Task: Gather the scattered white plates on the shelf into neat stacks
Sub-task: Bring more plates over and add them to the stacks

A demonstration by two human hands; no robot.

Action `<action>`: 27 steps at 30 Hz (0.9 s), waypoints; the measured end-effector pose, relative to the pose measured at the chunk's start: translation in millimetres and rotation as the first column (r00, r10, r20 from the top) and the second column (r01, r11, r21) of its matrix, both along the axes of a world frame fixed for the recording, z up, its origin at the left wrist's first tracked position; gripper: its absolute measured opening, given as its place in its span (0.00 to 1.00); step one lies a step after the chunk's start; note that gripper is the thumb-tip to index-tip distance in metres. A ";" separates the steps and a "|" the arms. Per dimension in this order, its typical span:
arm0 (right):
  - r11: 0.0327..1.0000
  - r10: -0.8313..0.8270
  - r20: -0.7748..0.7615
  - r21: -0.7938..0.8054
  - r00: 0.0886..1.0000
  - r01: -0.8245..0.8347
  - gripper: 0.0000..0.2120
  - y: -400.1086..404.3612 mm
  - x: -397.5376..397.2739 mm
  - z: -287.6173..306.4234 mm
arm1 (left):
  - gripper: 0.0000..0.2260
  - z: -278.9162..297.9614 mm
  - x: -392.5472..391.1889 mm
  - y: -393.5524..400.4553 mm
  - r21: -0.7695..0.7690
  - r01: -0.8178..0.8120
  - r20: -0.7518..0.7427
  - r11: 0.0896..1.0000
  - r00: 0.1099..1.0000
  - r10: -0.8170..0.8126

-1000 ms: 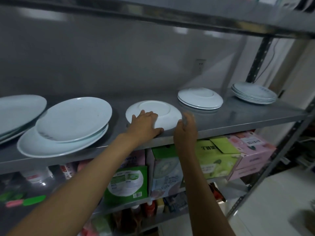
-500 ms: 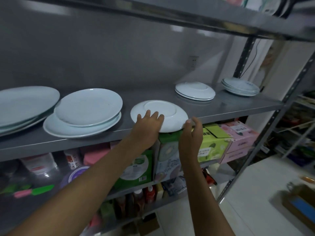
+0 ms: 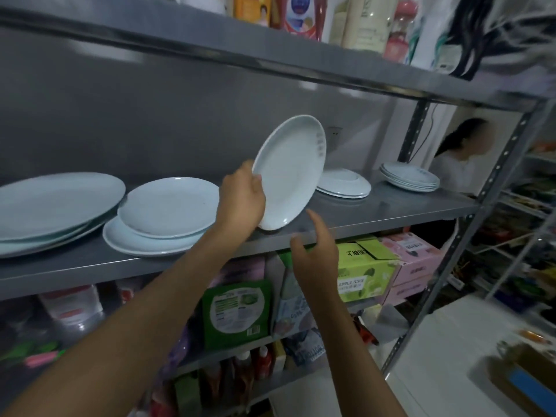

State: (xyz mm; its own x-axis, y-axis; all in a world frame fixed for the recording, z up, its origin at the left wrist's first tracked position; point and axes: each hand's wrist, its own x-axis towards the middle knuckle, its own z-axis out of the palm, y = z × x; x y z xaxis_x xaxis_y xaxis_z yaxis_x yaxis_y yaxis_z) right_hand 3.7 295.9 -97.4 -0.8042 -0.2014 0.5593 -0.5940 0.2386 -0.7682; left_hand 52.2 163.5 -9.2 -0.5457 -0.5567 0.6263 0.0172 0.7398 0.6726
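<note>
The left hand (image 3: 240, 200) holds a white plate (image 3: 290, 171) by its edge. Its fingers (image 3: 255, 188) are curled round the rim, with the thumb on the front. The plate is tipped up almost on its side, and its low edge is down near the front of the metal shelf (image 3: 376, 215).

The right hand (image 3: 316, 251) is just below the plate and holds nothing. Its fingers (image 3: 314, 216) are spread and loose, and the top one reaches up close to the plate's low edge.

Left of the holding fingers sits a stack of two plates (image 3: 162, 218), and past that a stack of big plates (image 3: 54, 206). Right of the fingers, behind the tipped plate, lies an upside-down plate (image 3: 346, 183). Farther right is a small stack (image 3: 410, 177).

Under the shelf, near the loose fingers, there is a green box (image 3: 361, 272) and a pink box (image 3: 415, 260).
</note>
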 end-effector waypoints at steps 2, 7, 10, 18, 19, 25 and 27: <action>0.988 0.113 -0.127 0.122 0.985 -0.098 0.26 -8.6 3.7 5.8 | 0.11 6.2 4.0 -7.4 0.225 0.055 -0.033 0.973 0.998 -0.049; 0.948 0.158 -0.389 0.317 0.908 -0.029 0.21 -37.2 7.3 18.0 | 0.11 13.0 29.7 -27.4 0.556 0.206 -0.176 0.805 0.976 -0.128; 0.940 0.187 -0.565 0.341 0.804 0.021 0.21 -57.2 11.2 22.7 | 0.10 14.9 52.5 -46.3 0.559 0.170 -0.166 0.812 0.982 -0.092; 0.956 0.285 -0.714 0.264 0.639 -0.132 0.19 -130.6 55.3 47.5 | 0.08 26.7 129.7 -111.7 0.558 0.071 -0.202 0.827 0.978 0.052; 0.947 0.314 -0.700 0.280 0.642 -0.158 0.18 -141.6 64.2 51.5 | 0.10 27.9 142.2 -124.8 0.510 -0.004 -0.160 0.860 0.982 0.099; 0.833 0.498 -0.593 0.530 0.633 -0.158 0.10 -201.5 115.6 68.4 | 0.16 18.2 222.2 -180.7 -0.008 -0.552 0.030 0.834 0.833 0.552; 0.784 0.559 -0.568 0.598 0.604 -0.163 0.10 -218.1 129.5 69.5 | 0.15 12.6 243.6 -186.4 -0.083 -0.603 0.033 0.793 0.794 0.607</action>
